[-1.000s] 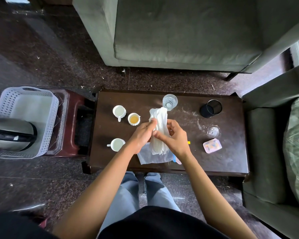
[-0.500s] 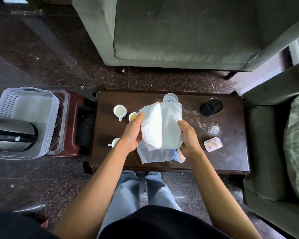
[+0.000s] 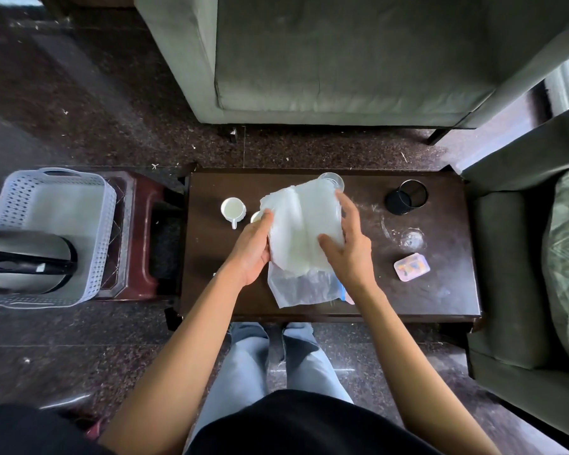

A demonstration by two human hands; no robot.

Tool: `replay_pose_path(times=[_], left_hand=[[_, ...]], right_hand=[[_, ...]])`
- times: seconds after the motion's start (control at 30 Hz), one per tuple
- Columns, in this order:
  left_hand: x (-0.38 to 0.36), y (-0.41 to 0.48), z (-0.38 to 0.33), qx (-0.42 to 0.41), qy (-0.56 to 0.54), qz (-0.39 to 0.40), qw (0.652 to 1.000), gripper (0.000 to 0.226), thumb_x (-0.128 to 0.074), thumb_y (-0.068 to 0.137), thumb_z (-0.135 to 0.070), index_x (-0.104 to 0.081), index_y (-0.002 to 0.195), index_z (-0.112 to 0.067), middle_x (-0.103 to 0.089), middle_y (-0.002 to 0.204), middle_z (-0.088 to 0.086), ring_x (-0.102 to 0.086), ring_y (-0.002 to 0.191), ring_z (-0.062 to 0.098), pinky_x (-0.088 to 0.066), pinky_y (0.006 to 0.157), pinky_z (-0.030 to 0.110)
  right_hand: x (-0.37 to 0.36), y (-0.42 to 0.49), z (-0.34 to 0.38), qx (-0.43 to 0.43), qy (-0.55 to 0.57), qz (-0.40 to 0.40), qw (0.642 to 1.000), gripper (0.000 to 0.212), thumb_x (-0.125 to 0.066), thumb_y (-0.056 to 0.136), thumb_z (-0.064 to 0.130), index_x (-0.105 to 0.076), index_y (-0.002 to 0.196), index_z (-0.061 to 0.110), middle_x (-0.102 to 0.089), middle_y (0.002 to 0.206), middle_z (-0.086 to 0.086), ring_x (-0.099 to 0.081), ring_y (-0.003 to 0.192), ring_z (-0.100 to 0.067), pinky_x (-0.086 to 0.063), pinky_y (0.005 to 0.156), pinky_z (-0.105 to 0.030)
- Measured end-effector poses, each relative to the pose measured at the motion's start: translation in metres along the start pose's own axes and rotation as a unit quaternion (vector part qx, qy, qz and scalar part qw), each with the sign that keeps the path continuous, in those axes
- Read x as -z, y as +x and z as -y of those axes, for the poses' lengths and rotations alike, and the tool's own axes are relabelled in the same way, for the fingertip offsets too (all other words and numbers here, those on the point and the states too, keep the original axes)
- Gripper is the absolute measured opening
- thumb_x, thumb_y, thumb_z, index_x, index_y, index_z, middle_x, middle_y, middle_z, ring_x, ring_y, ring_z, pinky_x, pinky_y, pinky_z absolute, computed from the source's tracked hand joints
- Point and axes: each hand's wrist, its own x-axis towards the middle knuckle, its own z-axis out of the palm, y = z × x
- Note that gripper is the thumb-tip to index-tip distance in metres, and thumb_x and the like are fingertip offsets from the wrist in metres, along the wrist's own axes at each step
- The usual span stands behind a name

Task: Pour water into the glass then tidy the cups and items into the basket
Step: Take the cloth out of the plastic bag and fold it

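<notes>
Both hands hold a white tissue sheet (image 3: 301, 224) spread out above the dark table (image 3: 440, 290). My left hand (image 3: 252, 249) grips its left edge and my right hand (image 3: 349, 247) lies on its right side. Under it lies a clear plastic packet (image 3: 301, 289). The drinking glass (image 3: 332, 180) peeks out behind the tissue. A white cup (image 3: 233, 209) stands left of it, and a second cup's rim (image 3: 255, 217) shows by my left thumb. The white basket (image 3: 51, 205) sits on a red stool at the left, with a kettle (image 3: 23, 261) in it.
On the table's right stand a black mesh pen holder (image 3: 406, 197), a small clear glass lid or dish (image 3: 411, 239) and a pink box (image 3: 411, 267). Grey sofas (image 3: 342, 60) close in behind and on the right (image 3: 523, 274). My legs are below the front edge.
The folded tissue has been lifted and opened out wide between my hands. It now hides the cup with tea and most of the glass. The third cup is hidden by my left arm.
</notes>
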Motion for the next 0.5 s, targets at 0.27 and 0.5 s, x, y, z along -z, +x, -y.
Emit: replay_pose_path(times=[0.27, 0.5], left_hand=[[0.023, -0.005, -0.007, -0.005, 0.05, 0.044, 0.998, 0.039, -0.04, 0.099, -0.041, -0.059, 0.118, -0.013, -0.07, 0.097, 0.005, -0.068, 0.084, 0.016, -0.058, 0.071, 0.036], [0.051, -0.014, -0.012, 0.003, 0.041, 0.074, 0.996, 0.033, -0.047, 0.096, -0.034, -0.061, 0.113, -0.009, -0.071, 0.091, 0.001, -0.069, 0.077, 0.012, -0.057, 0.062, 0.026]], right_hand=[[-0.043, -0.01, 0.025, 0.013, -0.054, 0.004, 0.998, 0.014, -0.075, 0.081, 0.022, -0.072, 0.095, 0.019, -0.067, 0.099, 0.004, -0.058, 0.083, -0.004, -0.05, 0.075, -0.018], [-0.075, -0.013, 0.044, -0.032, -0.071, -0.031, 0.997, 0.026, -0.081, 0.074, 0.035, -0.07, 0.086, 0.015, -0.065, 0.09, 0.004, -0.057, 0.079, -0.009, -0.045, 0.066, -0.018]])
